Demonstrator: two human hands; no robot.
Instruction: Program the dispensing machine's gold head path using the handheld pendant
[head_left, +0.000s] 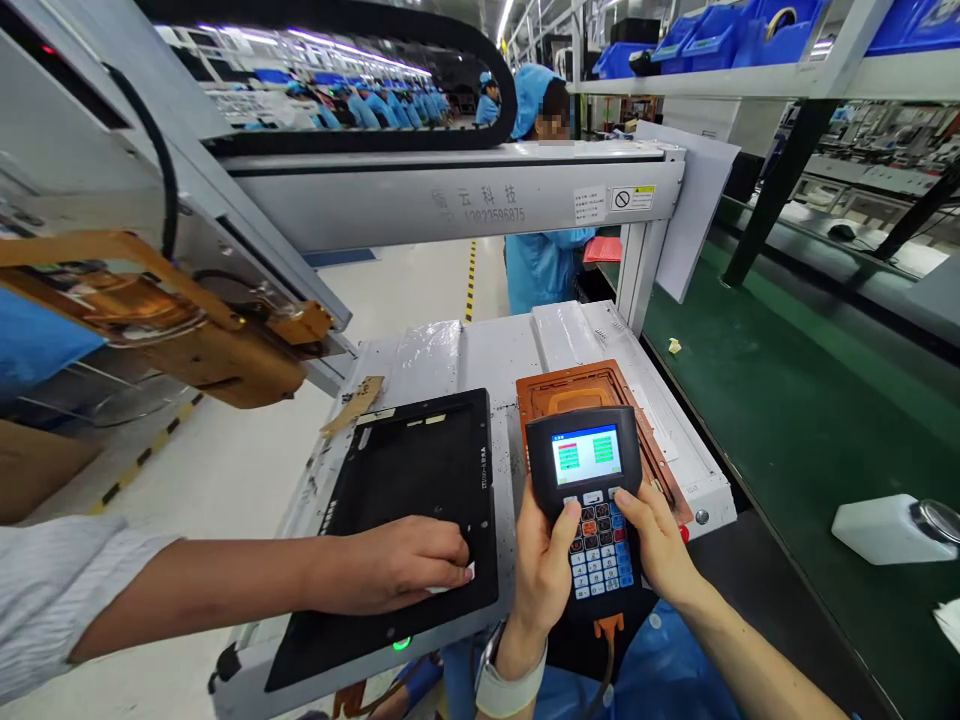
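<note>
My left hand (541, 572) and my right hand (658, 545) both grip a black handheld controller (589, 470) with a small lit screen and coloured keys. Both thumbs rest on the top keys. An orange cable leaves its lower end. My left wrist wears a watch with a white band (508, 688). Behind the controller an orange-brown fixture frame (577, 385) lies on the white machine bed (480, 355). To the left, another person's hand (397, 565) in a white sleeve presses a small white cloth onto a black tray (409, 470).
A grey gantry beam (450, 200) crosses above the bed. A brown fixture plate (150, 310) hangs at the upper left. A green conveyor belt (787, 400) runs on the right with a white bottle (892, 528). A person in a blue coat (540, 265) stands behind.
</note>
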